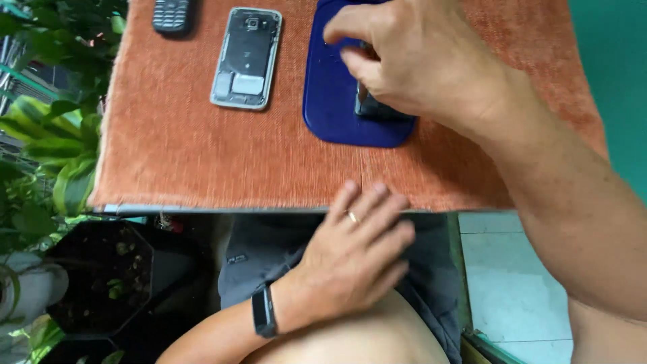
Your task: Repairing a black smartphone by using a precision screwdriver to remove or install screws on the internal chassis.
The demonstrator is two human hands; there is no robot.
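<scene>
The right hand is up at about 1 o'clock, over a dark blue mat that lies on the orange cloth covering the surface. Its fingers are curled and pinching a small dark phone part that rests on the mat, at the mat's near right corner. The hand hides most of this part, so I cannot tell what it looks like on top.

The left hand is at 6 o'clock. Its fingers are straight and close together, and the tips lie flat on the near edge of the cloth. It holds nothing.

At 11 o'clock lies an opened phone with its back off, so the insides show. A small black phone sits at the far left edge.

I think the work is partway done: one phone is already open, and the dark part is just being handled.
</scene>
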